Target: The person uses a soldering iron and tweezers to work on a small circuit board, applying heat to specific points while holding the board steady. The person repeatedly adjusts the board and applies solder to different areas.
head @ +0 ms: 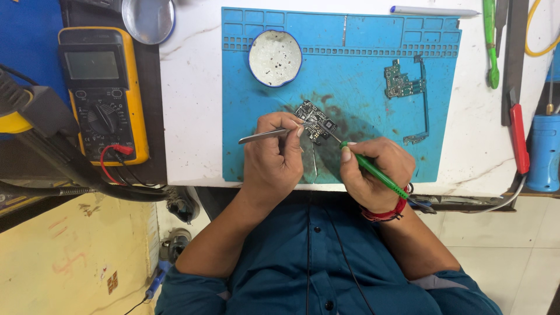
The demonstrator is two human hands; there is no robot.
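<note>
Blue silicone repair mat (pixel 262 116) laid on white bench, small dark circuit board (pixel 315 120) placed at mat centre, metal tweezers (pixel 263 136) pinched by left hand (pixel 274 160), green-handled soldering iron (pixel 373 170) gripped by right hand (pixel 373 172), both tips brought onto board

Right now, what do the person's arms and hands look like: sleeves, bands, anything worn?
Both hands are bare, no gloves: the left hand and the right hand. The forearms are uncovered. The teal-blue buttoned shirt has its sleeves pushed up to about the elbows. The right wrist carries a wound red thread band; nothing shows on the left wrist. No rings can be made out.
</note>
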